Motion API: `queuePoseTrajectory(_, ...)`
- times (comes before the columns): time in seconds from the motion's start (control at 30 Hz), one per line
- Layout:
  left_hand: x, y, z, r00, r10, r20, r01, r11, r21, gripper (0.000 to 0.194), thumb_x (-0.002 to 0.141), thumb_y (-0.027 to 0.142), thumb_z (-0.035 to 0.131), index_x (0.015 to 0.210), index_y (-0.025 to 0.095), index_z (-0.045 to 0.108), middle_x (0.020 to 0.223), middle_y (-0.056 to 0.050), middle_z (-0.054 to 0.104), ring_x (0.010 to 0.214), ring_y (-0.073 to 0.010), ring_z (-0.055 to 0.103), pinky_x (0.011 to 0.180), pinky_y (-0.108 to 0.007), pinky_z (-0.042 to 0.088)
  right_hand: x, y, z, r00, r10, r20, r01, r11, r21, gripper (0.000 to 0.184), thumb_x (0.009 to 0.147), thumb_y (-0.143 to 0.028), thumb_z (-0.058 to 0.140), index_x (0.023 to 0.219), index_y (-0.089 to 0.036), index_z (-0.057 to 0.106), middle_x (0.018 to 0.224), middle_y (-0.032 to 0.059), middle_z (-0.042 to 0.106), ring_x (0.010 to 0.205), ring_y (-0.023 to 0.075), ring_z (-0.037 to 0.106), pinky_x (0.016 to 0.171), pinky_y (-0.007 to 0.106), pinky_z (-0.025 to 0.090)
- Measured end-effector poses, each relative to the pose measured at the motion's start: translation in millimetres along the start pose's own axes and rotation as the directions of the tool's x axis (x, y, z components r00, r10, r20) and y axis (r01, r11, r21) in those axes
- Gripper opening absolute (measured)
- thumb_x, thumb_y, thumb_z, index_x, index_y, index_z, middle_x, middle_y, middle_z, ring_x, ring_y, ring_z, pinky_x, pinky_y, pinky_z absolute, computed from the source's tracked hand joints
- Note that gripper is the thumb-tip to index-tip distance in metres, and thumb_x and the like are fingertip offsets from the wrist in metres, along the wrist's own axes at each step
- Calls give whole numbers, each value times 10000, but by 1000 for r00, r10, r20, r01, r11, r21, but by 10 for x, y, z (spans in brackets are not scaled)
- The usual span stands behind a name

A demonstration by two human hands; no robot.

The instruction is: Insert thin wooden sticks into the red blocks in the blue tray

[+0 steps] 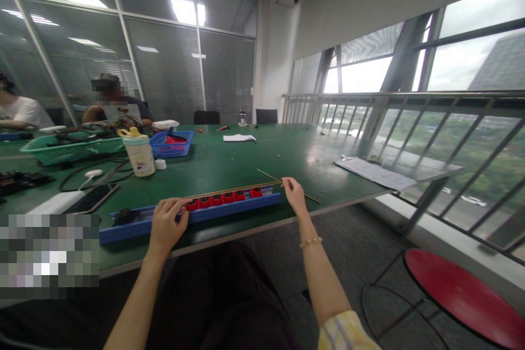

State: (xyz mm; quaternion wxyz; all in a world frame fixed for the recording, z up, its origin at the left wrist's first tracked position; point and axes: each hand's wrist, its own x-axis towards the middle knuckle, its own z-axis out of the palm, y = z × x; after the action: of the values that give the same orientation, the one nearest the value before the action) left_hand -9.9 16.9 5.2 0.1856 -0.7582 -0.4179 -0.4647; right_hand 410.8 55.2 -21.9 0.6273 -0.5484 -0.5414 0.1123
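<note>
**Pinching thin rods above a blue tray**

From my remote view, the left hand is curled over the tray's near wall, its fingers closed on the tray beside the long rod's end; I cannot tell whether they also hold the rod. The right hand sits at the tray's far end, fingers nearly shut in a tight pinch where the long rod meets a crossing rod. Red blocks line the tray beneath the long rod. Everything rests at the edge of the green tabletop, with a phone off to the left.
</note>
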Motion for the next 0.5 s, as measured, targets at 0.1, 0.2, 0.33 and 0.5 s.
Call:
queuePoseTrajectory(0.1, 1, -1, -4, 1000, 0, 2, 0, 1000, 4, 231, 862, 183, 512, 1016, 240, 673, 957, -55, 674, 919, -240, 585, 890, -406, 477, -34, -29, 73, 999, -10, 39, 8, 999, 52, 461, 817, -637, 593, 888, -197, 710, 784, 62, 715, 743, 218, 644, 750, 327, 483)
queuePoseTrajectory(0.2, 5, 2, -7, 1000, 4, 7, -4, 1000, 2, 227, 862, 185, 513, 1016, 242, 670, 954, -52, 676, 913, -239, 586, 887, -407, 478, -43, -24, 105, 999, 0, 49, -6, 994, 110, 451, 783, -617, 649, 920, -191, 702, 792, 60, 720, 720, 209, 642, 719, 321, 483)
queuePoseTrajectory(0.33, 8, 6, -7, 1000, 8, -9, -8, 1000, 2, 194, 871, 187, 506, 987, 236, 655, 956, -51, 680, 914, -238, 586, 889, -410, 479, -39, -11, 123, 998, 23, 56, -35, 977, 210, 455, 765, -556, 696, 1019, -181, 659, 729, 36, 710, 712, 202, 655, 710, 310, 467)
queuePoseTrajectory(0.5, 4, -10, 3, 1000, 6, -3, -6, 1000, 11, 173, 874, 200, 505, 956, 240, 651, 938, -48, 681, 905, -237, 592, 879, -416, 485, -48, -12, 176, 996, 94, 6, -89, 928, 363, 402, 722, -530, 736, 902, -186, 635, 721, 29, 703, 720, 188, 663, 716, 300, 469)
